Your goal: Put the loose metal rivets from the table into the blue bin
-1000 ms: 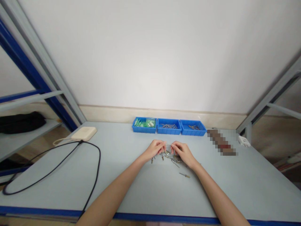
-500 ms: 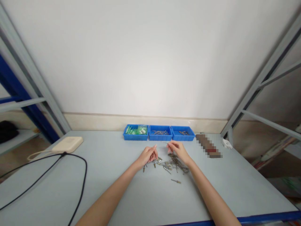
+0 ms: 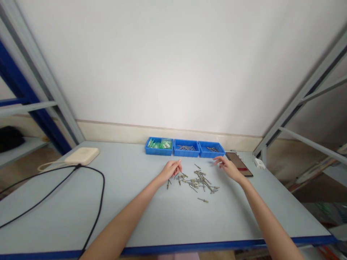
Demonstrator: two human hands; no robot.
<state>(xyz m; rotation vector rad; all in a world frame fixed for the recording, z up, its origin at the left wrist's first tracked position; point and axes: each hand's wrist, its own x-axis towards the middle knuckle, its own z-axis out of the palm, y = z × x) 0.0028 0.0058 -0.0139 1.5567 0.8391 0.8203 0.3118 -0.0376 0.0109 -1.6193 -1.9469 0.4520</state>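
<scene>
**Slender silver-and-brass metal rivets (image 3: 195, 181) strewn within reach**

The rivets are scattered on the smooth pale grey tabletop (image 3: 151, 216), between and near of the hands, apparently so that single pieces can be reached easily. The left hand (image 3: 170, 170) is kept narrow, with curled fingers, beside the pile's left end; whether anything is pinched there cannot be told. The right hand (image 3: 227, 168) is held loosely wide, near the right tray, with nothing seen in its fingers.

Three blue rectangular plastic trays are lined up at the far side, probably to keep contents separate: green-and-white packets in the left tray (image 3: 158, 152), thin metal pins in the middle tray (image 3: 186, 154), fewer in the right tray (image 3: 212, 155).

More than twenty rivets are seemingly strewn, but overlap prevents an exact count. One rivet is set apart on the near side, one on the far.
</scene>
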